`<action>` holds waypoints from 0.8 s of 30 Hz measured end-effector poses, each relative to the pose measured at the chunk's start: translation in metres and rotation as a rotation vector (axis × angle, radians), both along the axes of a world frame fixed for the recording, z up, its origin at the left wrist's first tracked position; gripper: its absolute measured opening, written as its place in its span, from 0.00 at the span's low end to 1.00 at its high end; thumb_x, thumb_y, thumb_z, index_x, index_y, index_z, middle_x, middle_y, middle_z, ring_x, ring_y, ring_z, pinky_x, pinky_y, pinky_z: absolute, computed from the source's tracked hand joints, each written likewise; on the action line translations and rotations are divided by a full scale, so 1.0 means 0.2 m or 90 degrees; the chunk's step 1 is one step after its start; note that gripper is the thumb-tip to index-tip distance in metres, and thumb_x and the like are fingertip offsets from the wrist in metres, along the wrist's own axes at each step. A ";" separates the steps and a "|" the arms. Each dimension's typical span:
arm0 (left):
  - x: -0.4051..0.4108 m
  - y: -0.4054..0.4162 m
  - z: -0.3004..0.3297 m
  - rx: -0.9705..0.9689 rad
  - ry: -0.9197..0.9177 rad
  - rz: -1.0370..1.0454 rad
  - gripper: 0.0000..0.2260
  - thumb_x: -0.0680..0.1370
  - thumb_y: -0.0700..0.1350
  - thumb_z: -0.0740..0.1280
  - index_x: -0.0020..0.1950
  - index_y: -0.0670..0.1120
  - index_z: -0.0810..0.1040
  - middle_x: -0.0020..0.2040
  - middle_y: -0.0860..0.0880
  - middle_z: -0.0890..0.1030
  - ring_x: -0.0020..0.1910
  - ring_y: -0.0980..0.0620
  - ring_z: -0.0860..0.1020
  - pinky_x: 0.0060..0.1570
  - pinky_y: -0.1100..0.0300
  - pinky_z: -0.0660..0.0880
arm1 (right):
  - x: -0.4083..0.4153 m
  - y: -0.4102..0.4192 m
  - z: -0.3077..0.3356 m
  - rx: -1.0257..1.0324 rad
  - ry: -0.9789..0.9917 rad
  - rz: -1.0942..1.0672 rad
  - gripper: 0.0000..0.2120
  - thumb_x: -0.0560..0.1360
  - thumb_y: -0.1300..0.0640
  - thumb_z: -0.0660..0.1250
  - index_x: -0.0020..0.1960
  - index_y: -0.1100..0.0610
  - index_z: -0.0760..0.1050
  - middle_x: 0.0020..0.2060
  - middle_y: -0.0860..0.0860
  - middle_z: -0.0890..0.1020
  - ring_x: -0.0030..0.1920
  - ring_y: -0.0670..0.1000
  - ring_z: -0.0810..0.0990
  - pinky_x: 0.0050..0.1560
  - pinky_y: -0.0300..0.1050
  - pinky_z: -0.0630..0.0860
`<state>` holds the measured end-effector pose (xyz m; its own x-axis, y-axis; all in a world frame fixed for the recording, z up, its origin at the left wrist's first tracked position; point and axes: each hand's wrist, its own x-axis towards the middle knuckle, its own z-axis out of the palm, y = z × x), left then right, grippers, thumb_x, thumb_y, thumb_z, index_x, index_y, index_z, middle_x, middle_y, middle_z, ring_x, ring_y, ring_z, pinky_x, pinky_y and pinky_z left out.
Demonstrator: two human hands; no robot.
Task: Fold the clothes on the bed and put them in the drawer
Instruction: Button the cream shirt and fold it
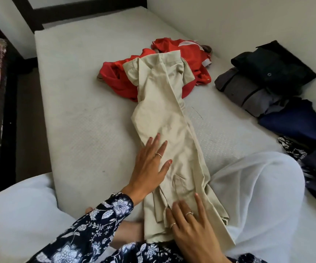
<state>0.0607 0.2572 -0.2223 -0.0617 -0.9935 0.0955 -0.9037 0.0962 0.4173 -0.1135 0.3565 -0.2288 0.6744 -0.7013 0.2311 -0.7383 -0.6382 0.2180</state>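
1. Head view, looking down onto a white mattress (73,103) from a cross-legged seat; knees in white trousers at lower left and lower right.
2. Lying lengthwise down the middle: a beige shirt (164,114), folded into a long narrow strip, collar end far, hem end near, between the knees.
3. Resting flat on the strip's left edge, about midway: left hand (149,168), fingers spread and straight, pressing, gripping nothing.
4. Resting flat on the near end: right hand (189,223), fingers spread, pressing the loose hem layers, pinching nothing.
5. Under the collar end: a crumpled red garment (119,80), not yet folded, touching the beige shirt.
6. At the right: a stack of folded clothes (263,80), black over grey, with a navy piece (295,120) just beside it. No drawer in sight.
7. Likely risks: the collar end snagging on the red garment when the strip is folded over; the uneven hem layers sliding apart once pressure lifts, leaving a lopsided fold.
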 end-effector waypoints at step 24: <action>0.19 -0.14 0.23 0.433 0.693 0.116 0.22 0.79 0.35 0.61 0.72 0.32 0.62 0.60 0.47 0.76 0.56 0.48 0.77 0.44 0.76 0.71 | 0.45 -1.13 1.09 0.497 0.345 0.112 0.04 0.78 0.58 0.62 0.50 0.57 0.74 0.34 0.48 0.72 0.30 0.46 0.69 0.24 0.32 0.66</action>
<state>0.0984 0.2284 -0.1758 -0.1317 -0.8478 -0.5137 -0.0486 -0.5121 0.8576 -0.0233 0.1300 -0.0104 0.6622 -0.4044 -0.6309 -0.5431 -0.8391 -0.0322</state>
